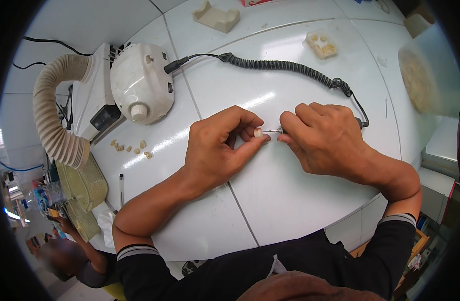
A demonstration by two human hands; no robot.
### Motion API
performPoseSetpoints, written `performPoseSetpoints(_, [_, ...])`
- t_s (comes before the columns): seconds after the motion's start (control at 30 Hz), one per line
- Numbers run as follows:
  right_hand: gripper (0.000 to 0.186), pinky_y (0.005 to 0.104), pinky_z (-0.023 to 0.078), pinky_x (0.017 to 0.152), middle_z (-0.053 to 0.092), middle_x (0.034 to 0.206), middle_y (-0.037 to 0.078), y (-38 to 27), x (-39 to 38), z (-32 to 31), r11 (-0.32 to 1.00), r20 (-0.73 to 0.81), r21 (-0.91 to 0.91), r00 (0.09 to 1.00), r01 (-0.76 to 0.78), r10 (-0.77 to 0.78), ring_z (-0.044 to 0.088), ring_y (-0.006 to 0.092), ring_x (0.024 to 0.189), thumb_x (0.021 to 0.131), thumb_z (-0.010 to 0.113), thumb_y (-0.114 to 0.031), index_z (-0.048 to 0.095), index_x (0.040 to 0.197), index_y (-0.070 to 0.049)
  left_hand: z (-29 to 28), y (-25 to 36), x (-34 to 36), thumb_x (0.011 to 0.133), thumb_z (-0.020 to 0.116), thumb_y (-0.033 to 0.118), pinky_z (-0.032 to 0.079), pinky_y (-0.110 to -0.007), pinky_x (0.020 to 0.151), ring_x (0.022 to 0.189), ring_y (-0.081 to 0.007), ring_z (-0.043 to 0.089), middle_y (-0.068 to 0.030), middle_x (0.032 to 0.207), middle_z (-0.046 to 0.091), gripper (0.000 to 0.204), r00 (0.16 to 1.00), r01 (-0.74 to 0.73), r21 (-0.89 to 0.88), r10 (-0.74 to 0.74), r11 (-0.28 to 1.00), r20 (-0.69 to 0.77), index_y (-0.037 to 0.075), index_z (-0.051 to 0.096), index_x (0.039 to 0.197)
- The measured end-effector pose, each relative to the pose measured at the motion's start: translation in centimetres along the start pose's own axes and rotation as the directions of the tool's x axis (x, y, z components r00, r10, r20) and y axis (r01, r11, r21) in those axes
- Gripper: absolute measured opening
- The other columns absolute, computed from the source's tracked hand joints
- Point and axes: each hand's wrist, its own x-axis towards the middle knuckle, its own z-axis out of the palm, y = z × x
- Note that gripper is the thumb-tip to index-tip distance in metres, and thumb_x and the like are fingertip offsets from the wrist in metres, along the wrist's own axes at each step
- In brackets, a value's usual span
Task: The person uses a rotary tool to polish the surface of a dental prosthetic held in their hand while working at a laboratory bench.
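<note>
Between the thumb and fingertips of my left hand (215,145) is a small cream-white dental crown (258,133), shaped like a tooth. My right hand (323,140) is wrapped round a rotary handpiece (280,130), most of which is hidden in the fist. Its thin metal bit points left and meets the crown, or comes very close to it. Out of the back of the handpiece runs a black coiled cord (285,65), which leads to a white control unit (139,80) with a round knob at the upper left. Both hands are just above the white tabletop (205,220).
Several cream tooth-like pieces (128,148) lie left of my left hand, near a pen (121,190). A ribbed hose (47,95) curves beside the control unit. Further back are a clear box (320,46) and a beige stand (216,18). A person (64,258) is at lower left.
</note>
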Motion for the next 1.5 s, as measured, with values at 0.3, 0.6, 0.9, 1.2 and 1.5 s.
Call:
performPoseSetpoints(0.3, [0.027,0.0377,0.052,0.055,0.065,0.077,0.005,0.05,-0.08,0.07,1.0,0.001,-0.016,1.0,0.015,-0.015,0.07,0.0222,0.065,0.106,0.079,-0.033,0.067,0.096,-0.011,-0.22,-0.27,0.02,0.09,0.096,0.006,0.047,-0.022,0.058,0.068,-0.0034,0.064,0.0001,0.087,0.076,0.02,0.996,-0.086,0.068,0.084,0.994,0.028,0.004,0.081,0.102])
performPoseSetpoints(0.6, [0.028,0.0383,0.052,0.056,0.064,0.076,0.005,0.09,-0.08,0.07,0.999,0.0,-0.015,1.0,0.029,-0.029,0.069,0.0225,0.065,0.107,0.078,-0.034,0.066,0.096,-0.011,-0.06,-0.45,-0.11,0.09,0.097,0.005,0.048,-0.021,0.059,0.071,-0.0032,0.066,-0.0009,0.09,0.078,0.024,0.995,-0.094,0.047,0.093,0.994,0.028,0.003,0.081,0.108])
performPoseSetpoints(0.9, [0.029,0.0389,0.051,0.055,0.065,0.076,0.005,0.15,-0.08,0.06,1.0,0.005,-0.011,1.0,0.028,-0.028,0.069,0.0229,0.064,0.108,0.077,-0.034,0.066,0.095,-0.01,-0.11,-0.36,-0.11,0.093,0.094,0.004,0.042,-0.019,0.056,0.068,0.001,0.059,0.0003,0.092,0.078,0.027,0.999,-0.034,-0.007,0.034,0.999,0.038,0.002,0.079,0.115])
performPoseSetpoints(1.2, [0.028,0.0383,0.051,0.053,0.066,0.075,0.006,-0.08,0.1,0.04,1.0,0.005,-0.023,1.0,0.003,-0.003,0.07,0.0233,0.064,0.108,0.076,-0.032,0.066,0.095,-0.009,-0.34,-0.28,-0.14,0.092,0.093,0.004,0.043,-0.019,0.056,0.066,0.0002,0.06,0.0003,0.092,0.077,0.023,0.998,-0.001,0.005,0.001,1.0,0.055,0.004,0.074,0.105])
performPoseSetpoints(1.5, [0.029,0.0384,0.051,0.052,0.066,0.075,0.007,-0.11,0.05,0.25,1.0,-0.002,-0.026,1.0,-0.002,0.002,0.069,0.0237,0.063,0.108,0.077,-0.032,0.066,0.095,-0.009,0.02,-0.52,-0.17,0.094,0.091,0.003,0.064,-0.026,0.068,0.081,-0.012,0.081,-0.0061,0.093,0.08,0.02,0.999,-0.032,-0.044,0.033,0.999,0.029,0.002,0.074,0.104])
